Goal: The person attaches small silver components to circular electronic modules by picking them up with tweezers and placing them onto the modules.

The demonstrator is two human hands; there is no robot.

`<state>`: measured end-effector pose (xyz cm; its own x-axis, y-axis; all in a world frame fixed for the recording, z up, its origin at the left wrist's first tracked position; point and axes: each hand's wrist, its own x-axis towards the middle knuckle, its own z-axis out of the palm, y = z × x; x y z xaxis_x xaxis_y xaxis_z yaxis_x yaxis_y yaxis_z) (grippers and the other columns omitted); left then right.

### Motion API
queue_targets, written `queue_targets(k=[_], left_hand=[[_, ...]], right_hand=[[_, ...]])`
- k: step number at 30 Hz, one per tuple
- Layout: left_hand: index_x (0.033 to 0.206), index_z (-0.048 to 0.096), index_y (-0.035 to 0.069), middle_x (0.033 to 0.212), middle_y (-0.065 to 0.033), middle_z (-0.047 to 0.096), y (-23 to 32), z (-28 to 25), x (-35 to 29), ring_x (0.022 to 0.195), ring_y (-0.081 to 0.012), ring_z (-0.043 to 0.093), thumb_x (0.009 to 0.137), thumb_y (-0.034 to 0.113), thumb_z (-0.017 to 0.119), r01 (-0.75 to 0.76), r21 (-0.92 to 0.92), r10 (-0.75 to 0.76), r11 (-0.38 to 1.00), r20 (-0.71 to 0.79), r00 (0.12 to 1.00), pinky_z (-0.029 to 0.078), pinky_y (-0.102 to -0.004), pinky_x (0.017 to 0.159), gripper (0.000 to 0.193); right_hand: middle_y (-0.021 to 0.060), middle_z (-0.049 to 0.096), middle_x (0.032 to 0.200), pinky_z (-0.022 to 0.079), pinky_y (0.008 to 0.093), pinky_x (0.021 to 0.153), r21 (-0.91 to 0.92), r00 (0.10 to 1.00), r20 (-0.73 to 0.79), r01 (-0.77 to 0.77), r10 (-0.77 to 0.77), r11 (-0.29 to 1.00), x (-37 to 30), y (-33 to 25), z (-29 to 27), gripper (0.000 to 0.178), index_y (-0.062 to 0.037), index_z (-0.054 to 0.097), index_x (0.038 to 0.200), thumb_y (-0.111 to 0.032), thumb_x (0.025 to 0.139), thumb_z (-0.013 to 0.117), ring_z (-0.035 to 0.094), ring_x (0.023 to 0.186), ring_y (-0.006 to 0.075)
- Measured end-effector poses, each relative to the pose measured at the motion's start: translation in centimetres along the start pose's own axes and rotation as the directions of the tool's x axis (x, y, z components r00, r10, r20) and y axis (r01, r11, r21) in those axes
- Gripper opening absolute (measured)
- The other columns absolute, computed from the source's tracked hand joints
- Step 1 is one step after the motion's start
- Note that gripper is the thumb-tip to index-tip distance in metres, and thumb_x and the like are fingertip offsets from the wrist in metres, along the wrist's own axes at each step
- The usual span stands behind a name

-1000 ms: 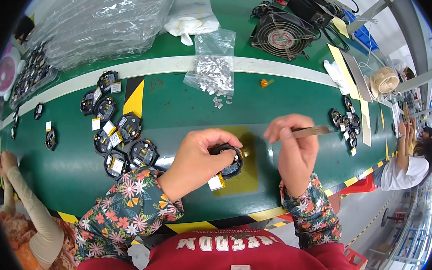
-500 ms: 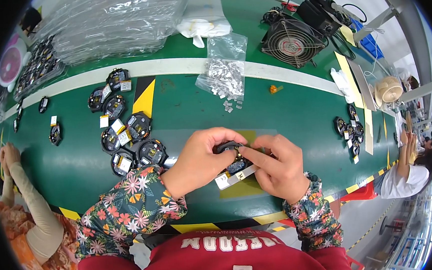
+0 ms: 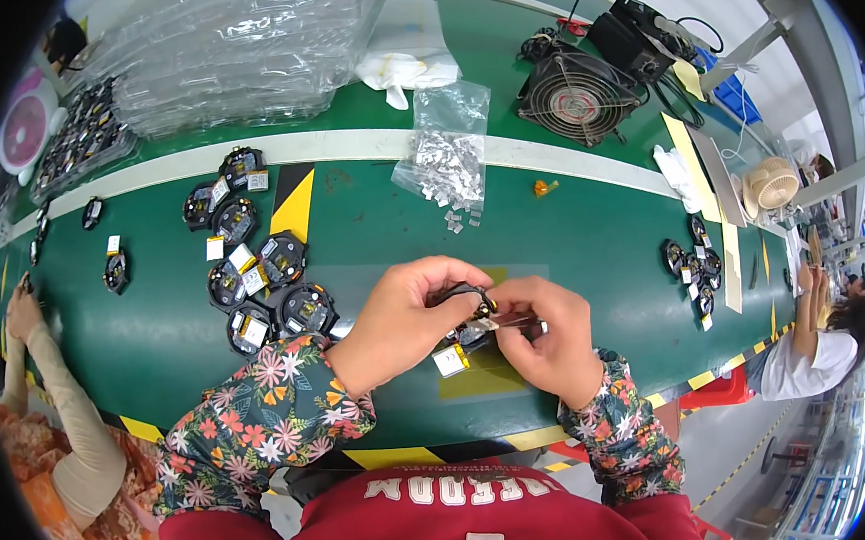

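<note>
My left hand point(image 3: 401, 317) grips a round black device housing point(image 3: 475, 335) between thumb and fingers, just above the green bench. A small silver battery point(image 3: 450, 360) with yellow tape hangs out below the housing. My right hand point(image 3: 554, 334) is pinched around slim metal tweezers point(image 3: 516, 319), whose end meets the housing's right side. Fingers hide much of the housing's inside. To the left lies a group of similar open black housings point(image 3: 281, 258) with batteries attached. Beyond my hands, a clear plastic bag point(image 3: 452, 118) spills small pale pieces point(image 3: 448, 164).
Stacked clear plastic trays point(image 3: 228, 64) stand at the back left. A square fan point(image 3: 576, 101) sits at the back right, beside a black power unit point(image 3: 629, 37). More housings point(image 3: 693, 270) lie right. Co-workers' arms point(image 3: 68, 396) and hands point(image 3: 812, 279) are at both sides.
The tweezers have swung from lying across below the housing to pointing at its right side. My right hand has turned and closed around them; my left hand keeps its grip.
</note>
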<state>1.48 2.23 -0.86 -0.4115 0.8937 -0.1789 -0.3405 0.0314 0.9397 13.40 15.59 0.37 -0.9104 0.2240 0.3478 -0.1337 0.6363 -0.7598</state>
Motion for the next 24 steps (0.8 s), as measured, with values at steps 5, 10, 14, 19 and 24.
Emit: queue_targets(k=[5,10,14,19,24], left_hand=[[0.107,0.056,-0.001,0.095,-0.0049,0.060,-0.3,0.0,-0.3,0.080,-0.0067,0.055,0.081,-0.002,0.057,-0.130,0.105,0.130,0.986,0.006,0.991,0.046,-0.0207,0.070,0.026],[0.102,0.057,0.002,0.092,-0.0171,0.060,4.8,-3.5,-1.1,0.079,-0.0304,0.059,0.075,0.005,0.057,-0.268,0.898,0.593,0.349,0.010,0.805,0.048,-0.0372,0.071,0.027],[0.088,0.061,0.001,0.082,-0.0127,0.060,7.2,-10.0,-3.5,0.075,-0.0264,0.057,0.068,0.000,0.059,0.049,0.996,0.495,0.069,-0.077,0.866,0.046,-0.0330,0.067,0.020],[0.081,0.059,-0.001,0.074,-0.0106,0.057,6.1,-11.8,-3.0,0.069,-0.0234,0.055,0.065,0.001,0.062,0.064,0.986,0.326,0.156,-0.113,0.939,0.045,-0.0325,0.064,0.016],[0.078,0.055,-0.002,0.069,-0.0061,0.054,6.4,-11.0,-2.6,0.064,-0.0158,0.053,0.066,-0.001,0.062,-0.021,0.947,0.323,0.321,-0.088,0.942,0.043,-0.0275,0.058,0.014]], right_hand=[[0.0018,0.058,0.075,0.038,0.0165,0.051,0.233,0.973,0.004,-0.226,0.232,0.946,-0.1,0.0,0.3,0.020,0.0015,0.055,0.093,0.006,0.073,0.054,0.051,0.062,0.0025],[0.0025,0.061,0.075,0.042,0.0197,0.059,-0.010,0.936,-0.197,-0.298,0.290,0.954,0.3,2.2,-4.6,0.015,0.0025,0.063,0.086,0.005,0.075,0.053,0.053,0.067,0.0057],[0.0141,0.060,0.084,0.044,0.0269,0.060,-0.574,0.908,-0.416,-0.305,0.050,0.760,-0.6,3.1,-9.4,0.015,0.0026,0.062,0.084,0.004,0.069,0.058,0.057,0.066,0.0238],[0.0066,0.058,0.084,0.039,0.0193,0.050,-0.375,0.867,-0.495,-0.268,0.052,0.887,0.4,2.8,-6.9,0.011,0.0002,0.062,0.085,0.003,0.075,0.058,0.050,0.061,0.0086],[0.0050,0.055,0.083,0.037,0.0167,0.052,-0.142,0.941,-0.338,-0.087,0.034,0.986,1.3,1.6,-3.0,0.006,0.0017,0.059,0.080,0.004,0.075,0.060,0.047,0.063,0.0057]])
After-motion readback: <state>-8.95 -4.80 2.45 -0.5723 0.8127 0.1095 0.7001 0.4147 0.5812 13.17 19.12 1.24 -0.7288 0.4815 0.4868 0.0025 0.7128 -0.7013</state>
